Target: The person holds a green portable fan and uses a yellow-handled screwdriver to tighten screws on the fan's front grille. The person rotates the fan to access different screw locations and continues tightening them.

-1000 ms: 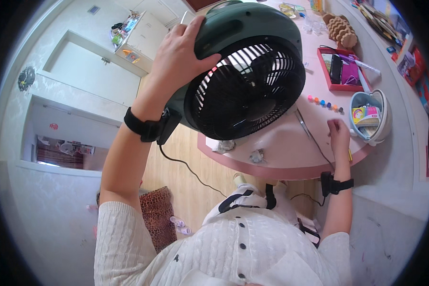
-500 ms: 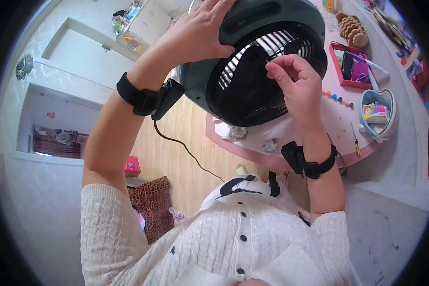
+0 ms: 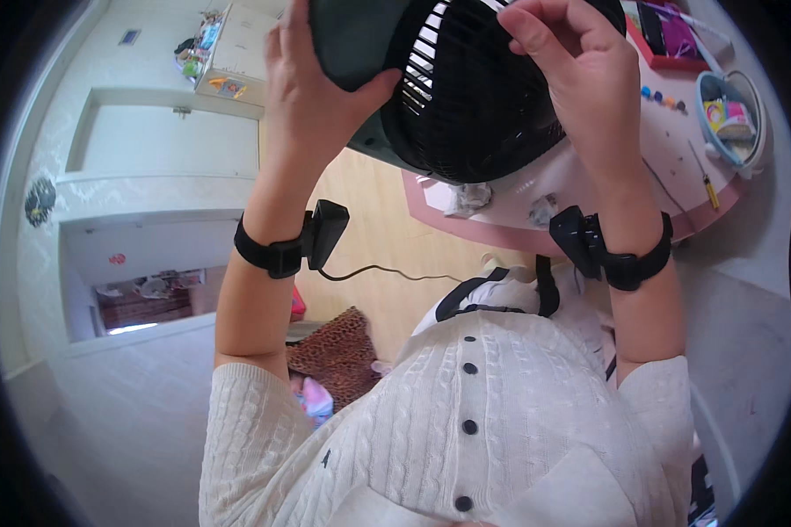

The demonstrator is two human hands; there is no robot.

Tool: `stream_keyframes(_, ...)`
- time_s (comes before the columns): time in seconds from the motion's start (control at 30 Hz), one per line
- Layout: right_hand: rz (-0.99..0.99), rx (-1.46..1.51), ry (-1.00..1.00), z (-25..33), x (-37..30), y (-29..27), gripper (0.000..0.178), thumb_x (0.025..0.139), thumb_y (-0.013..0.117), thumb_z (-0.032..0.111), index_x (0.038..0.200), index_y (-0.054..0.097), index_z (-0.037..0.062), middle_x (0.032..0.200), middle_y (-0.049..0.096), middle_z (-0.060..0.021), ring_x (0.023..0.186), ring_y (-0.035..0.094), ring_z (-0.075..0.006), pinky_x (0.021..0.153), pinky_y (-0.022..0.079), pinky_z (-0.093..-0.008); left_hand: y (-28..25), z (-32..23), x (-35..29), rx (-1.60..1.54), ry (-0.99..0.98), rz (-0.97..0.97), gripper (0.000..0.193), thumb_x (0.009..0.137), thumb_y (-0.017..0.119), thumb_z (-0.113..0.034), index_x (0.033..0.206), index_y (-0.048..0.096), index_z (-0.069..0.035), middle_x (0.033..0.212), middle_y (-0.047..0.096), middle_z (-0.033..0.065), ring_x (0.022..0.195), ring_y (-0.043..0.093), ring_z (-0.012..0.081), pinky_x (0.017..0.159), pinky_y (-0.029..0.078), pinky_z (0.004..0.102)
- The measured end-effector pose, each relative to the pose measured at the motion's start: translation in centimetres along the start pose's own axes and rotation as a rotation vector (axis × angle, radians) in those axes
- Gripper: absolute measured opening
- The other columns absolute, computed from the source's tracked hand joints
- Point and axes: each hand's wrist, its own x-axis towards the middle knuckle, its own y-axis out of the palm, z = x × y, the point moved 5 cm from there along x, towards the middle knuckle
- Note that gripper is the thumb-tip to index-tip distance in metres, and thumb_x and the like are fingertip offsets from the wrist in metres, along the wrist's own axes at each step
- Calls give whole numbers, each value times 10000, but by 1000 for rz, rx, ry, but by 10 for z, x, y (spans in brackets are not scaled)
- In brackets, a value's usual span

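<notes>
Fan (image 3: pixel 475 88): although its base is hidden, I see it at the table's (image 3: pixel 422 206) far side, reaching past the left edge.
Left hand (image 3: pixel 316 97): spread wide, gripping the green housing, thumb at the grille's rim.
Right hand (image 3: pixel 593 83): fingertips pinched at the grille; I can't tell whether they hold anything.
Risk: if my left grip slackened, the fan could tip leftward.
Edges: 2 crumpled lumps (image 3: pixel 471 199) crowd the near side; my roomier side is left, over the floor (image 3: pixel 369 211).
</notes>
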Motion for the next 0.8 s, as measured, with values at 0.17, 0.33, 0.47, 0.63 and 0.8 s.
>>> stream_keyframes(0.17, 6, 82, -64, 5, 0, 0, 161, 905, 714, 146, 876, 641, 5, 748, 621, 20, 677, 541, -31, 628, 441, -186, 4, 6, 2, 91, 44, 11, 1042, 647, 874, -317, 1475, 295, -59, 1359, 455, 222, 1248, 463, 373, 1040, 395, 456)
stream_keyframes(0.33, -21, 53, -182, -1, 2, 1, 181, 885, 730, 150, 855, 644, -6, 736, 630, -14, 666, 551, -59, 623, 454, -216, 5, 9, 2, 68, 62, 36, 1039, 654, 869, -310, 1478, 287, -58, 1369, 439, 215, 1245, 469, 361, 1033, 403, 448)
stream_keyframes(0.47, -20, 55, -233, 2, -2, 6, 152, 848, 742, 123, 837, 646, 6, 736, 604, -39, 665, 578, -125, 624, 463, -256, 5, 9, 1, 52, 108, 0, 1060, 626, 857, -275, 1473, 269, -30, 1222, 500, 228, 1152, 476, 400, 959, 431, 488)
stream_keyframes(0.63, -39, -522, -747, 39, -15, 30, 144, 726, 760, 152, 773, 651, 72, 755, 573, -42, 734, 583, -255, 677, 421, -390, 7, 8, 0, -22, 28, 6, 1018, 647, 853, -241, 1477, 296, -48, 1342, 463, 222, 1230, 479, 364, 1025, 412, 445)
stream_keyframes(0.8, 100, -869, -731, 44, -8, 56, 125, 749, 782, 177, 791, 695, 99, 767, 611, 17, 793, 606, -162, 751, 426, -320, 4, 5, 0, -12, 60, -56, 998, 623, 847, -205, 1463, 332, -50, 1265, 497, 223, 1159, 513, 384, 976, 450, 450)
